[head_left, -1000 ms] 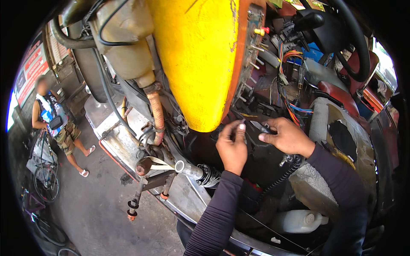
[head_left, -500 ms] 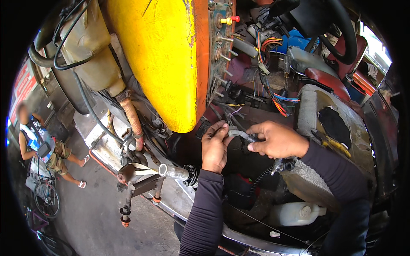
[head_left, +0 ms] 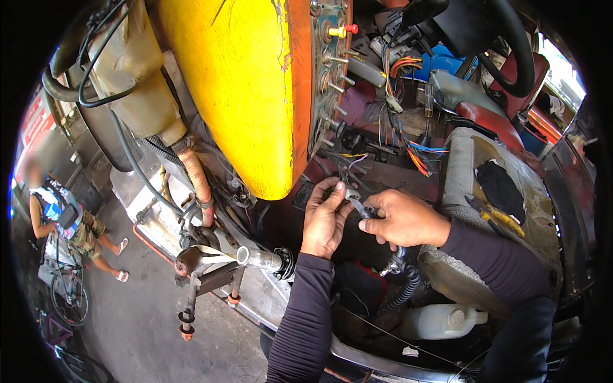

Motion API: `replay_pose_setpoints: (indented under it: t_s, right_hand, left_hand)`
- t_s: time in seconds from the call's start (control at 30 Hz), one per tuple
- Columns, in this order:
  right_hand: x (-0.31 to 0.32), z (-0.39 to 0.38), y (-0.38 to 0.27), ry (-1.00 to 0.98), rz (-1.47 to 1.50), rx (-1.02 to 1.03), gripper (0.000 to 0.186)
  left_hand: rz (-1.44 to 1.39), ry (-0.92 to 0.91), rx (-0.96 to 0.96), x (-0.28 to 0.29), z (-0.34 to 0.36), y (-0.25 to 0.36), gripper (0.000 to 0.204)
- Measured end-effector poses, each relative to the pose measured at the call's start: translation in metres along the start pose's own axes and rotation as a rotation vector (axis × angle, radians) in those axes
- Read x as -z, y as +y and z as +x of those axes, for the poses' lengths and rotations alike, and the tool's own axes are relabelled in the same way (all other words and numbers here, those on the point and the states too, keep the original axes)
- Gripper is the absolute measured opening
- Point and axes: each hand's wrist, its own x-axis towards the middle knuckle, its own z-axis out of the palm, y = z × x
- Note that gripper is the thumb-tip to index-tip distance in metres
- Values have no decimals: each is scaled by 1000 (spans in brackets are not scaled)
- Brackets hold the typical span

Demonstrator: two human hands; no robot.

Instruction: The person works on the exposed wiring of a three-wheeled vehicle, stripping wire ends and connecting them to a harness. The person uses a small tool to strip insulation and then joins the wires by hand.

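Note:
My left hand [head_left: 324,220] is closed in a pinch on a small pale piece [head_left: 351,195], apparently a connector, beside thin loose wires [head_left: 354,163]. My right hand [head_left: 402,220] grips a greyish cable piece [head_left: 364,209] that meets it; its exact shape is partly hidden by my fingers. Below my right hand hangs a metal fitting [head_left: 393,265] on a black coiled line [head_left: 408,287]. Both hands are below the tip of a yellow body panel [head_left: 236,96], near an orange-edged panel with threaded studs [head_left: 329,83].
Coloured wire bundles [head_left: 412,150], a steering wheel [head_left: 520,76] and a worn seat [head_left: 463,191] with yellow-handled pliers [head_left: 495,217] lie right. A white jug [head_left: 444,322] sits low. Left are a reservoir [head_left: 131,83], metal frame [head_left: 211,281] and a person [head_left: 70,223] beside a bicycle [head_left: 70,297].
Since a second ago the view has shifted and both hands have closed in on each other around the small piece. In the last half second my right hand moved slightly left, and the fitting swung left.

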Motion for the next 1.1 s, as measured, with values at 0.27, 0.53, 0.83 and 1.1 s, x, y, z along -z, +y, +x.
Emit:
replay_pose_setpoints:
  t_s: [0.27,0.53,0.83,1.1]
  right_hand:
    - [-2,3,3,24,3,2,27]
    - [0,2,5,56,-27,0,29]
    - [-10,21,13,21,-3,89,28]
    - [-6,4,19,22,207,83,19]
  left_hand:
    - [-42,55,-10,-2,-1,-2,21]
    - [4,26,-3,0,1,-4,18]
    - [29,129,-75,-4,-9,9,24]
    - [5,50,-10,1,7,-25,35]
